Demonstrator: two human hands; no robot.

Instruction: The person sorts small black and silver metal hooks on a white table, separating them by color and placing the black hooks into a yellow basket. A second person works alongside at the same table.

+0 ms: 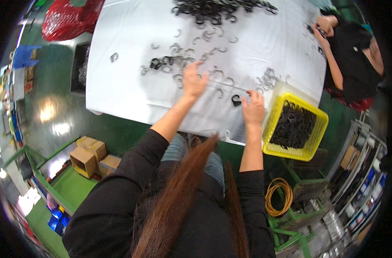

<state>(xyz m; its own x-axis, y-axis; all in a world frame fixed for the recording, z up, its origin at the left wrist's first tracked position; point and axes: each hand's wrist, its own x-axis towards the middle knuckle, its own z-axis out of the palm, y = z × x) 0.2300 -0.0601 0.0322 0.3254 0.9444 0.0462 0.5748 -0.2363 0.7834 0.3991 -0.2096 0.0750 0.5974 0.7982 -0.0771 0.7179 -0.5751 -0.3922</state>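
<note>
My left hand point(194, 81) is over the white-covered table point(131, 92), fingers apart with nothing visible in them. Close to its fingertips lie scattered thin grey C-shaped pieces point(218, 73) and a small cluster of black ring-like pieces point(162, 62). My right hand point(253, 108) is nearer the table's front edge, its fingers parted and partly bent. Just left of it a single black ring-like piece point(236, 100) lies on the cloth, apart from the fingers. Beyond that hand is a loose group of grey C-shaped pieces point(269, 78).
A yellow basket point(323, 129) of black pieces stands at the table's right corner. A large black heap point(213, 9) covers the far side. Another person point(355, 56) handles small dark pieces at the right. Cardboard boxes point(88, 157) stand at lower left; a coiled orange hose point(279, 197) hangs lower right.
</note>
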